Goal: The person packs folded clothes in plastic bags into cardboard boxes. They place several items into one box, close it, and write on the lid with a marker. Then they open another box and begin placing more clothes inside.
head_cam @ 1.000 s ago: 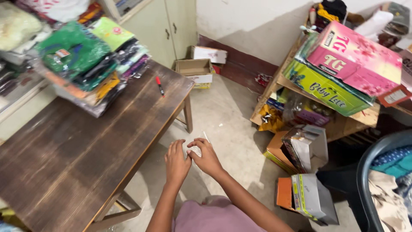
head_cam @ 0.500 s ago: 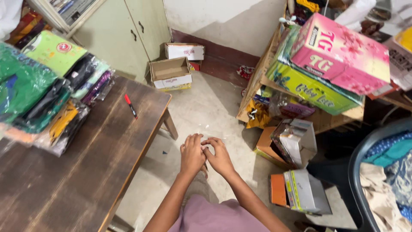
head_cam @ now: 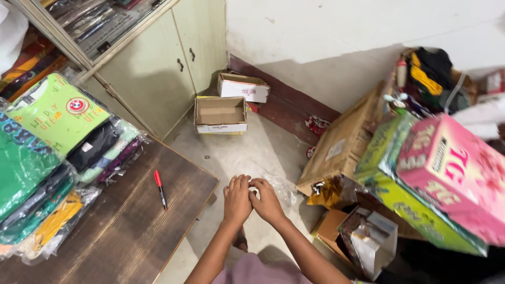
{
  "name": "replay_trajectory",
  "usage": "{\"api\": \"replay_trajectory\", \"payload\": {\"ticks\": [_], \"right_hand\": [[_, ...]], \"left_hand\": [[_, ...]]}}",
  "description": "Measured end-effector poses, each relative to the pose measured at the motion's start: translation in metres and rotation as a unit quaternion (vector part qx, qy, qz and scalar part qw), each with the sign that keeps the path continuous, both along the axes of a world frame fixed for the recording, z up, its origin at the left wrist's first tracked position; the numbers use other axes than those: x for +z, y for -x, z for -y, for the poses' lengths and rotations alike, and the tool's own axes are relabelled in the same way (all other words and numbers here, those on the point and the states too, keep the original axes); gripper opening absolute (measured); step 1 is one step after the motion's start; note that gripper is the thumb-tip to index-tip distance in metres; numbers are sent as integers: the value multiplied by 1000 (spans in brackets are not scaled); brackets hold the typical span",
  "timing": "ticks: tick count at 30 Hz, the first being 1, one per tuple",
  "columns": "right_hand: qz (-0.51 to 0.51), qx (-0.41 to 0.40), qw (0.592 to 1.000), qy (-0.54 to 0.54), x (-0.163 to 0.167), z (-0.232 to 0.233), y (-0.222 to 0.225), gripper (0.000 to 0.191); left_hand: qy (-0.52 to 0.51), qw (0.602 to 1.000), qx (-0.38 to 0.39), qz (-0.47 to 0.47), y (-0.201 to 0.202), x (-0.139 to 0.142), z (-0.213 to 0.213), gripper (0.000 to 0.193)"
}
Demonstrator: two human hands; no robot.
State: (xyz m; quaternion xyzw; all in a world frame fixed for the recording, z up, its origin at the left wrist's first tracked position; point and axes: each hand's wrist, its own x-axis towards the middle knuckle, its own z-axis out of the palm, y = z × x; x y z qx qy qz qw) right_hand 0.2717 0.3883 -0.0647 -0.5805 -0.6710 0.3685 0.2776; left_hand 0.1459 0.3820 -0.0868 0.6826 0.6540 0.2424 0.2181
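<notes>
While both hands meet above the pale concrete floor [head_cam: 247, 152], the left hand [head_cam: 237, 200] and right hand [head_cam: 267, 201] touch fingertips, grip pinched together on something too small to tell, beside the dark wooden worktop [head_cam: 126, 231] bearing a red pen [head_cam: 159, 188].

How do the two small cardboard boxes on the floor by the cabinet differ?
The nearer box lies open, showing its bare brown inside; the farther box looks closed, though a flap edge lifts at the back. The nearer box sits squarely in front of the cabinet, while the farther box rests angled against the wall's dark skirting. Both are small, with white sides, and lie beyond the hands.
</notes>
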Motion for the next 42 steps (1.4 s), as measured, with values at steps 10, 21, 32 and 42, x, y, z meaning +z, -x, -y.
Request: {"api": "replay_trajectory", "payload": {"ticks": [10, 21, 32, 42], "right_hand": [[-7, 104, 993, 50, -79, -155, 30, 32], [18, 212, 970, 119, -215, -348, 50, 40], [261, 175, 943, -106, -442, -637, 49, 50], [273, 143, 947, -95, -494, -744, 95, 78]], "left_hand": [[104, 990, 41, -84, 35, -20, -137, 51], [232, 958, 147, -81, 28, -131, -288, 77], [211, 973, 69, -57, 27, -278, -438, 64], [159, 985, 61, -25, 46, -369, -505, 63]]}}
